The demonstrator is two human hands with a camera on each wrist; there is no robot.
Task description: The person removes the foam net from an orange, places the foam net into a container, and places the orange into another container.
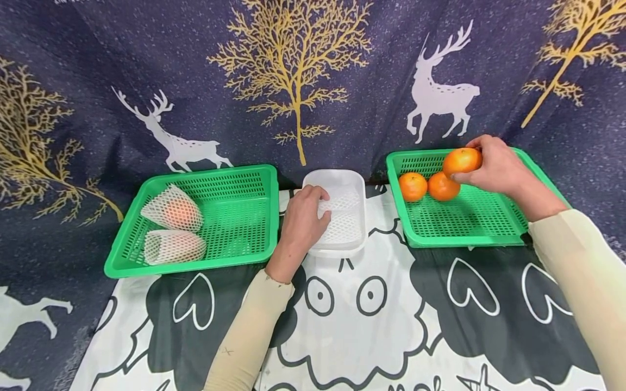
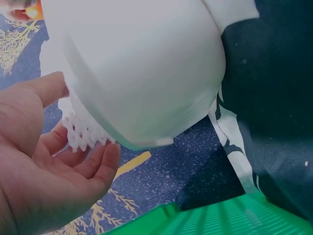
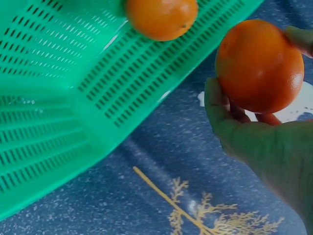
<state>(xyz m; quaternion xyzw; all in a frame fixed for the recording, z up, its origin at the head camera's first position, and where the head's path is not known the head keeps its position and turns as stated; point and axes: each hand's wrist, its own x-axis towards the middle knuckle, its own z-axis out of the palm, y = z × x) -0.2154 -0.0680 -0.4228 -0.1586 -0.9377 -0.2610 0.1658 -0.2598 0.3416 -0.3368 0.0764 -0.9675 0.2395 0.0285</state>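
Observation:
In the head view, my right hand (image 1: 499, 165) grips an orange (image 1: 462, 162) above the right green basket (image 1: 464, 239). The right wrist view shows this orange (image 3: 259, 66) between thumb and fingers. Two more oranges, a left one (image 1: 412, 187) and a right one (image 1: 444, 187), lie in that basket. My left hand (image 1: 305, 217) reaches over the left rim of a white tub (image 1: 337, 251). Its fingers curl about the end of a white foam net (image 1: 339, 225) in the tub. In the left wrist view, the foam net's end (image 2: 83, 132) lies between thumb and fingers.
A left green basket (image 1: 235, 214) holds two fruits in foam nets, an upper one (image 1: 176, 209) and a lower one (image 1: 175, 247). A printed cloth (image 1: 362, 336) lies under everything. Behind hangs a dark curtain (image 1: 342, 125) with deer and trees.

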